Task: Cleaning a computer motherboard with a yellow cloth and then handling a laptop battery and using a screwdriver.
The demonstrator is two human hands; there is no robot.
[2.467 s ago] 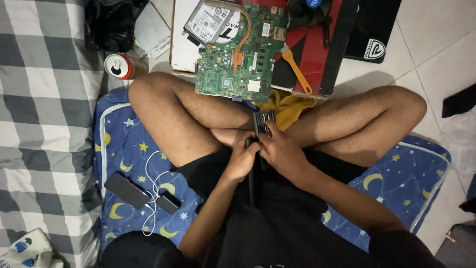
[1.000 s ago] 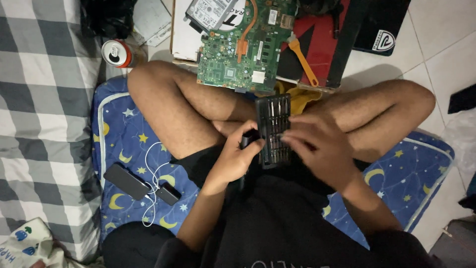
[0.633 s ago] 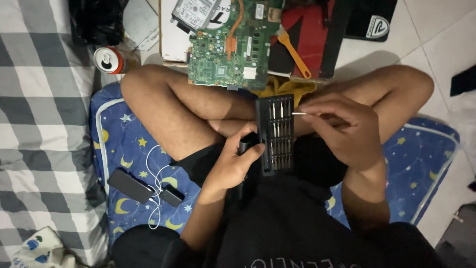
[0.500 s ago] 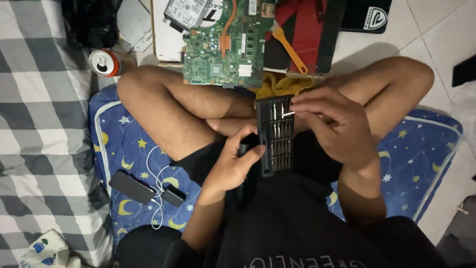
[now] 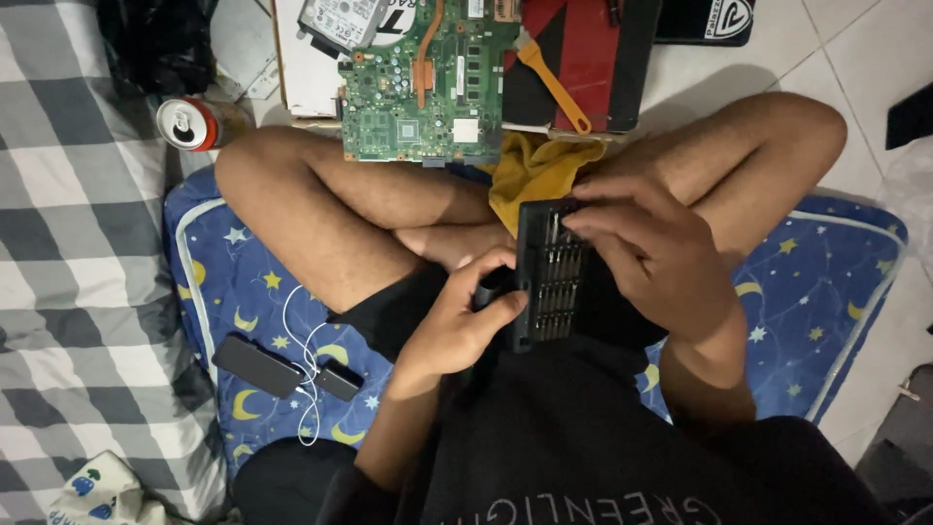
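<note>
Steadying the black bit tray (image 5: 550,277) mid-frame, the left hand (image 5: 465,326) clasps its edge; right hand (image 5: 653,255) fingertips press its upper rows, no bit lifted out yet.

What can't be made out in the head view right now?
- Right hand fingertips lie on the top of the bit case; whether they pinch a bit is hidden by the fingers.
- Left hand wraps a dark handle; its shape is mostly covered by the palm.
- Bit tips in the case: too small to tell types.
- Circuit board and hard drive: cut off by the top edge.
</note>
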